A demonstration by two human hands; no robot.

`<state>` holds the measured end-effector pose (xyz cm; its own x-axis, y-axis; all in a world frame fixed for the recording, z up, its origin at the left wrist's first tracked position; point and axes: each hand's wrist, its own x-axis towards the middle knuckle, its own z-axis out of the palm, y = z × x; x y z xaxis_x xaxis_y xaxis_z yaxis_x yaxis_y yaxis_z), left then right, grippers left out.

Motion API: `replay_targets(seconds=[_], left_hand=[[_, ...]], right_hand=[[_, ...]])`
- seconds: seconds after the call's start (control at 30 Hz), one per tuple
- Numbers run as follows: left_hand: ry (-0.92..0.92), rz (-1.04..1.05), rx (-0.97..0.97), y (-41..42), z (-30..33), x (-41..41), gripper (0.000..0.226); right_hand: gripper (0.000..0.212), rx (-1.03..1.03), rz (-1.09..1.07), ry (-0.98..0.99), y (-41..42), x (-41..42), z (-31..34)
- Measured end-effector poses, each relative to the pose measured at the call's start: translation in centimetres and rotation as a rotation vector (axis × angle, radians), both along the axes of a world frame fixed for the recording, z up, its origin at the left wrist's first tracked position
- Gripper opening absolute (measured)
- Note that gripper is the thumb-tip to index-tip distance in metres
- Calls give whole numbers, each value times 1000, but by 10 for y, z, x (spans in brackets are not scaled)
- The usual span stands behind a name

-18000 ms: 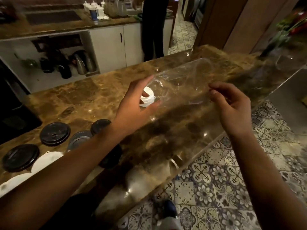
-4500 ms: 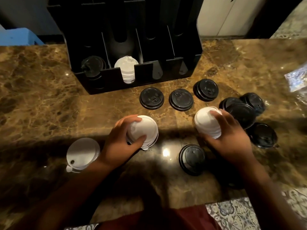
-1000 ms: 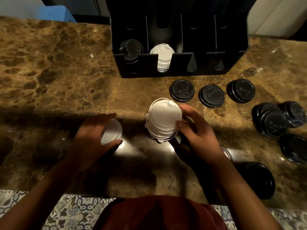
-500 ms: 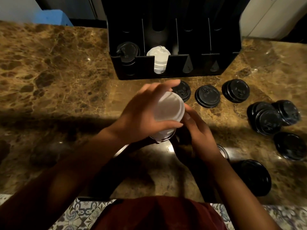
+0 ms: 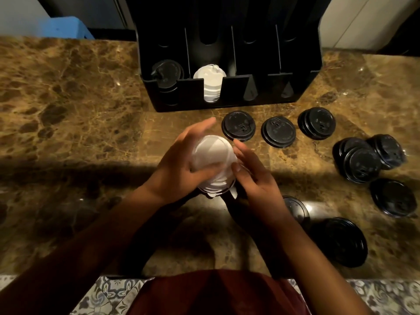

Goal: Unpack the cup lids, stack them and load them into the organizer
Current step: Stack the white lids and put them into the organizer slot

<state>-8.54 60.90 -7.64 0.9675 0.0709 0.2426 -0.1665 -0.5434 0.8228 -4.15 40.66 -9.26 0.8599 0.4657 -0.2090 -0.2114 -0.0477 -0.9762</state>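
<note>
Head camera showed the white lid stack (image 5: 212, 165) held up between both hands, just near of the black organizer (image 5: 229, 64) on the marble counter (image 5: 68, 98). A second earlier the left hand (image 5: 179, 169) had been off to the left over a loose white lid while the right hand (image 5: 254, 178) alone steadied the stack; now the left hand had come across and wrapped the stack's left side, thumb curled over the front edge and fingers extended along the far side. The right hand's fingers lay fairly straight against the right side, pressing rather than gripping. That probably meant the last white lid had joined the pile, leaving it ready for loading. The stack looked tilted, its layered rims slightly uneven toward the near end. White lids already sat in the organizer's second slot from the left (image 5: 210, 81), black ones in the first (image 5: 167, 75). Loose black lids (image 5: 278, 132) lay scattered to the right.
</note>
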Motion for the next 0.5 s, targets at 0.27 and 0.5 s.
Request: replay_targets(seconds=[0.27,0.5], left_hand=[[247,249,-375,-2,-19,-19,42],[239,229,-298,-14,-10,-18,61]], right_hand=[[53,-27,46,16,-2,2,-13],[57,-124,39,-60,3,1,-14]])
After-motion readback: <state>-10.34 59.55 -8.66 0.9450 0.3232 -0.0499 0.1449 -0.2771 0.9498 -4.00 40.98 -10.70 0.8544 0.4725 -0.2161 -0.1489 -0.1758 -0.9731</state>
